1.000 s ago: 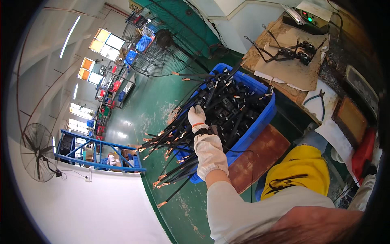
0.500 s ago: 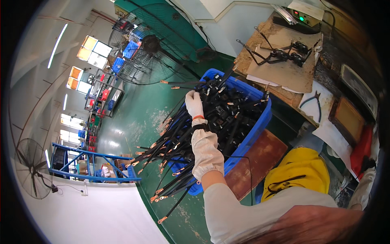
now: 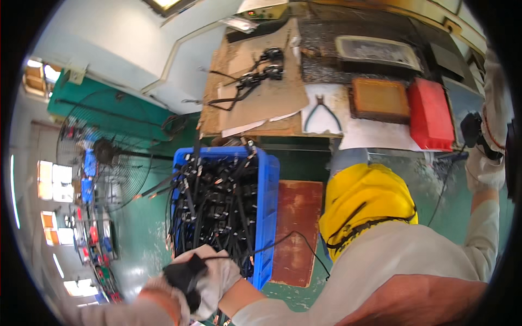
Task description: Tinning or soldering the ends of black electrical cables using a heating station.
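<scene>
My left hand [image 3: 133,312], in a pale glove with an orange cuff, is blurred at the lower left edge; its fingers are hidden. A black wrist piece [image 3: 185,274] with a thin cord sits behind it, over a pale sleeve cover. That bent arm crosses the near end of a blue bin [image 3: 266,217], heaped with black cables [image 3: 217,201] that have metal terminals. At the far right rim my gloved right hand [image 3: 496,92] reaches away, its fingers lost in the dark edge. Beside its wrist is another black piece [image 3: 471,130] with a cord.
On the bench ahead lie several joined black cables [image 3: 261,76] on cardboard [image 3: 293,103], pliers [image 3: 321,114], an amber-filled tray [image 3: 380,98] and a red box [image 3: 432,114]. A large fan [image 3: 106,152] stands left; a reddish board [image 3: 296,233] lies beside the bin.
My view has swung right toward the bench. The left hand has come off the cables in the bin, back toward me at lower left. More of the right arm shows.
</scene>
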`<state>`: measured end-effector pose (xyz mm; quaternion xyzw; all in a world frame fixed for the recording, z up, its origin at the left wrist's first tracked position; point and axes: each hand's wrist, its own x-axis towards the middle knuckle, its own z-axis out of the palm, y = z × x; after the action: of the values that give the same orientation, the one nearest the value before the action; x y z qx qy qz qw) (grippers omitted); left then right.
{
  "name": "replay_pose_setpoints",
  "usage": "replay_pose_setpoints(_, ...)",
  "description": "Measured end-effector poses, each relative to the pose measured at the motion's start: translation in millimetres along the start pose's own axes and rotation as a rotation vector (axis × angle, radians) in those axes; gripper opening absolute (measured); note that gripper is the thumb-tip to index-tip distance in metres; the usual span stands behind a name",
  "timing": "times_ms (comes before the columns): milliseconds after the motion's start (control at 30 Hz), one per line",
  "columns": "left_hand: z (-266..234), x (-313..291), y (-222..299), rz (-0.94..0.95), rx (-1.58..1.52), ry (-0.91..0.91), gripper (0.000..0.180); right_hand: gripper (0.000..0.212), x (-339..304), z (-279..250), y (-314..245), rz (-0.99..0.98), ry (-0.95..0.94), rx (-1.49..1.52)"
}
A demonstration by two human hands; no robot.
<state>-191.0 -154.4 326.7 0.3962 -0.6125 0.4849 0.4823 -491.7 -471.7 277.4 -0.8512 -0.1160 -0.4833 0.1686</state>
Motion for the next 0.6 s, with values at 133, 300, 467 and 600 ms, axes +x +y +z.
replay_pose_setpoints(133,18,-10,21,-0.119,-0.135,-0.013,0.038,0.04,-25,104,-60,0.059,-0.12,0.141)
replay_pose_setpoints(300,35,-10,37,-0.219,-0.177,-0.06,0.036,0.04,-56,155,-91,0.155,-0.093,0.184)
replay_pose_setpoints(467,30,-10,41,-0.26,-0.186,-0.081,0.034,0.041,-60,159,-93,0.167,-0.075,0.193)
replay_pose_setpoints(600,26,-11,46,-0.294,-0.176,-0.088,0.033,0.041,-62,158,-99,0.164,-0.084,0.206)
